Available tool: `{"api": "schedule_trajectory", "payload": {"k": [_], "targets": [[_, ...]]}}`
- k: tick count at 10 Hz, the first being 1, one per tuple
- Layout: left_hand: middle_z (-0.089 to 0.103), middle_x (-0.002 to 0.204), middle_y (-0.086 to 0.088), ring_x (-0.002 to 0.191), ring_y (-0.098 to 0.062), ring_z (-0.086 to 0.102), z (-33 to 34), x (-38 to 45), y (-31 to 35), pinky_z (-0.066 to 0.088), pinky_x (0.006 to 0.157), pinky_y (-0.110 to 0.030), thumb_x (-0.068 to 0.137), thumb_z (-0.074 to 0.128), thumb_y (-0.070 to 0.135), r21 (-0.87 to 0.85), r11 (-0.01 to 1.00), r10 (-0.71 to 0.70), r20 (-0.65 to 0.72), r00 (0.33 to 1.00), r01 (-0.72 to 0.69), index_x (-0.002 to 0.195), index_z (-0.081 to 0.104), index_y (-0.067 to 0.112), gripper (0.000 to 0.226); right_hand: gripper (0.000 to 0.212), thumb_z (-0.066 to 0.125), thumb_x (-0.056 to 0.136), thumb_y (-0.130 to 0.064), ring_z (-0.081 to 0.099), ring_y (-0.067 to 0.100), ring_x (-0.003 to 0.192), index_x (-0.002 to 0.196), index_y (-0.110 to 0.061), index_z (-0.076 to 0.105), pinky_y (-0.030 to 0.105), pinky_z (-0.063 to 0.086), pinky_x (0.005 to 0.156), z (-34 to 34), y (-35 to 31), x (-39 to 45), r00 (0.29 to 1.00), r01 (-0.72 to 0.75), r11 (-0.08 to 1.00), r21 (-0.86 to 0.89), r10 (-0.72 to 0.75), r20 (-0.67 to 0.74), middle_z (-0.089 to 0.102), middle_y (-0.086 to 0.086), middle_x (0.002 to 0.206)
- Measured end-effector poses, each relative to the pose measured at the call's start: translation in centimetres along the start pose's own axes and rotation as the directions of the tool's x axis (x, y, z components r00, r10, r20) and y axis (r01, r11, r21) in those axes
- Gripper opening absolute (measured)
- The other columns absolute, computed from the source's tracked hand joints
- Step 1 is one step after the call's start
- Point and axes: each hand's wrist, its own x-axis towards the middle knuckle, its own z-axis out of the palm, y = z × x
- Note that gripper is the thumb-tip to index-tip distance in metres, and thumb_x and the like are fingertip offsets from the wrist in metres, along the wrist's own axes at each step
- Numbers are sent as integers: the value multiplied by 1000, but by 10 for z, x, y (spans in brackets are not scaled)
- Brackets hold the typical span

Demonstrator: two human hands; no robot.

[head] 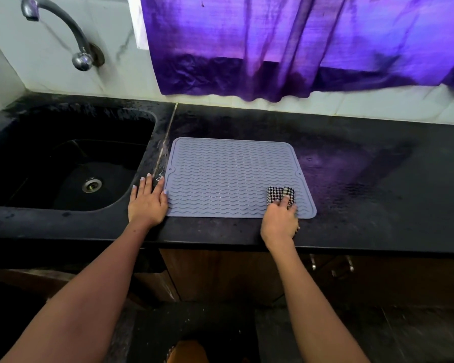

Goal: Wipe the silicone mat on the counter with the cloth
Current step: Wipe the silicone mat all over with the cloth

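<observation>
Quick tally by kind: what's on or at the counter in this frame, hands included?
Silicone mat: 1
Checked cloth: 1
Hands: 2, left hand flat at the mat's left edge, right hand on the cloth
Sink: 1
Tap: 1
Purple curtain: 1
Total: 7

**Tally at the counter**

I count one silicone mat (233, 176) on one black counter (364, 179), and one checked cloth (280, 195) on the mat. Two hands are in view: one left hand (147, 203) and one right hand (279, 222). I also count one sink (63, 163) with one drain (91, 185), one tap (63, 30), one purple curtain (299, 43), and two cabinet handles (330, 264) that I can make out below.
</observation>
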Motion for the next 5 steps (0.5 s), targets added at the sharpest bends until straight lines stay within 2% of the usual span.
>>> {"api": "schedule_trajectory", "payload": {"k": [1, 2, 3, 4, 5], "targets": [[6, 160, -9, 148, -24, 1, -1, -1, 1, 0, 121, -42, 101, 19, 36, -4, 1000, 2, -7, 1000, -2, 151, 16, 22, 52, 42, 47, 93, -4, 29, 38, 135, 135, -3, 45, 44, 40, 101, -7, 2, 3, 1000, -8, 1000, 5, 7, 22, 23, 16, 154], [4, 160, -8, 148, -23, -1, -2, -1, 1, -1, 121, -41, 101, 18, 36, -4, 1000, -2, -1, 1000, 2, 151, 15, 22, 52, 33, 54, 87, -4, 44, 37, 124, 120, -4, 56, 43, 45, 93, -22, -4, 4, 998, -56, 990, 133, 52, 31, 40, 16, 142], [3, 160, -8, 148, -22, -2, -3, -1, 2, -1, 121, -41, 101, 17, 36, -9, 1000, -2, 5, 1000, 2, 151, 14, 23, 52, 27, 55, 87, -2, 47, 37, 121, 113, -1, 59, 44, 47, 89, -26, -19, -3, 997, 37, 987, 158, -26, -71, 43, 15, 140], [4, 160, -8, 148, -22, -2, -4, -3, 2, -1, 121, -41, 101, 18, 36, -14, 1000, -2, 4, 1000, 2, 151, 14, 23, 51, 33, 54, 89, -2, 39, 35, 131, 121, -5, 58, 47, 45, 94, -11, -41, -17, 969, 229, 967, 109, -216, -120, 34, 11, 149], [5, 160, -8, 148, -22, -1, -4, -3, 2, 0, 121, -41, 101, 19, 35, -21, 1000, -4, -5, 1000, 4, 151, 15, 24, 51, 42, 41, 95, -5, 27, 38, 138, 138, -4, 42, 47, 35, 105, 9, -57, -30, 947, 315, 949, 23, -313, -75, 23, 16, 154]]}}
